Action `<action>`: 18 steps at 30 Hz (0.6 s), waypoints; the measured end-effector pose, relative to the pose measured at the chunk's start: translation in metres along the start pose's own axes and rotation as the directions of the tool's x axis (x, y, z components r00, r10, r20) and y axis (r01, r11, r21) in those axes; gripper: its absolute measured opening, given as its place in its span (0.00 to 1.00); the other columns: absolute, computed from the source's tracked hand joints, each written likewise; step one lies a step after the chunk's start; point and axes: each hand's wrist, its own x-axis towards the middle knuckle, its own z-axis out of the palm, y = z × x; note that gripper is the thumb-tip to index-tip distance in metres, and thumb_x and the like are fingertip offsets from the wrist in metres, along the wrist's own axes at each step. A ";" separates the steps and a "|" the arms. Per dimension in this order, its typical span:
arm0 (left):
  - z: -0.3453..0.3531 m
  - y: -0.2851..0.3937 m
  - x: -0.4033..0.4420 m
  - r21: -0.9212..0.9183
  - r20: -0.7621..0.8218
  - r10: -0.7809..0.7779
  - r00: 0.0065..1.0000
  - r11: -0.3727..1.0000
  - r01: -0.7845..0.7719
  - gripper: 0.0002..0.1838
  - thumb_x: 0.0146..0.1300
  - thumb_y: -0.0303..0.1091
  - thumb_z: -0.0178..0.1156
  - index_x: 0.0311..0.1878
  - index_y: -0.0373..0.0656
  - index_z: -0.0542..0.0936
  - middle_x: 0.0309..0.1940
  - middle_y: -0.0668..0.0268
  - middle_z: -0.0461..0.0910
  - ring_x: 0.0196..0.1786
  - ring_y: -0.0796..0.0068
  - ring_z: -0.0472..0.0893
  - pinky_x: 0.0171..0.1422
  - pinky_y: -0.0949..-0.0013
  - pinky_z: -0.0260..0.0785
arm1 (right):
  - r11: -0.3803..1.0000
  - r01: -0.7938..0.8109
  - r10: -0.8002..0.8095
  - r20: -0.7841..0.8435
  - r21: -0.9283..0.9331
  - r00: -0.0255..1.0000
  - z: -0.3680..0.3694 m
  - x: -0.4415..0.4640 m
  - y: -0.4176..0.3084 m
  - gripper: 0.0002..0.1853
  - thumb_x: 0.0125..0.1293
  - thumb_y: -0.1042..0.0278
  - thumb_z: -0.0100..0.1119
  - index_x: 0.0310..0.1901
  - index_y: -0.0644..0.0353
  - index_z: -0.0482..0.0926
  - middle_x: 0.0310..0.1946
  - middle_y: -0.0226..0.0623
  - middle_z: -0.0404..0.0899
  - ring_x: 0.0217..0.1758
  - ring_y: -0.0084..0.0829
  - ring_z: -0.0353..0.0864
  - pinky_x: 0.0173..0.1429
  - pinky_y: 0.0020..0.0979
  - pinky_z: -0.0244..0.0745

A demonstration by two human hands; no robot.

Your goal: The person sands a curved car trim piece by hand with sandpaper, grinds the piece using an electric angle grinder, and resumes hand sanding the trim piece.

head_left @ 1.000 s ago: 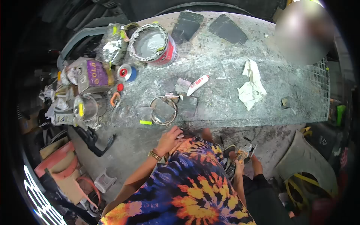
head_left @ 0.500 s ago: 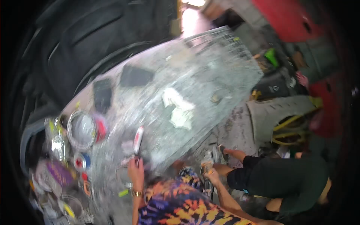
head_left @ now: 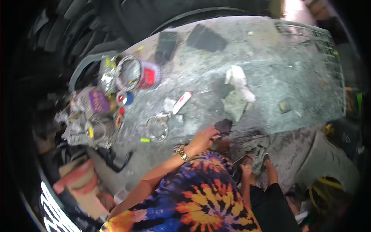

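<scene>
My left hand (head_left: pixel 204 139), with a gold watch (head_left: pixel 182 153) at its wrist, is over the near edge of the grey dusty work surface (head_left: pixel 201 77). Its fingers are closed on a small dark flat piece like sandpaper (head_left: pixel 223 126); motion blurs its outline. Beyond it lies a crumpled pale cloth (head_left: pixel 236 96). To its left are a white tube with red print (head_left: pixel 182 103) and a wire-like ring (head_left: pixel 157 129). What seems to be my right hand (head_left: pixel 245 170) shows partly at the right edge of my tie-dye shirt; its fingers are too blurred to read.
An open tin with a red label (head_left: pixel 148 78), a small blue-rimmed can (head_left: pixel 124 99) and a purple packet (head_left: pixel 99 102) crowd the left end. Two dark sheets (head_left: pixel 206 38) lie at the back. At right, another person in black shorts (head_left: pixel 270 203) is close by, beside a grey plastic chair (head_left: pixel 322 158).
My view has swung left and turned. My left hand has moved right, away from the white tube to below the pale cloth, and the dark piece now shows beyond its fingers.
</scene>
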 end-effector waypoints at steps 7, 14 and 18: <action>-0.053 -0.123 -0.070 -0.085 -0.679 -0.457 0.575 0.827 0.556 0.13 0.69 0.35 0.61 0.51 0.37 0.83 0.45 0.49 0.83 0.51 0.45 0.81 0.57 0.53 0.74 | 0.989 -0.094 0.102 0.072 -0.111 0.992 -0.046 0.056 0.017 0.22 0.54 0.68 0.73 0.51 0.62 0.79 0.42 0.34 0.82 0.41 0.27 0.81 0.46 0.31 0.76; -0.064 -0.166 -0.065 -0.140 -0.598 -0.561 0.572 0.776 0.615 0.15 0.64 0.39 0.68 0.48 0.37 0.86 0.41 0.52 0.87 0.43 0.54 0.86 0.47 0.58 0.75 | 0.997 -0.018 0.026 0.097 -0.078 0.995 -0.079 0.043 -0.033 0.19 0.56 0.70 0.71 0.49 0.62 0.79 0.39 0.33 0.83 0.39 0.27 0.82 0.44 0.30 0.77; -0.074 -0.160 -0.063 -0.243 -0.392 -0.543 0.743 0.840 0.485 0.12 0.62 0.37 0.69 0.43 0.37 0.86 0.37 0.54 0.86 0.42 0.57 0.85 0.45 0.59 0.75 | 1.000 0.017 -0.015 0.079 -0.021 0.997 -0.058 0.021 -0.035 0.17 0.56 0.71 0.70 0.47 0.63 0.79 0.37 0.33 0.83 0.38 0.26 0.83 0.43 0.29 0.78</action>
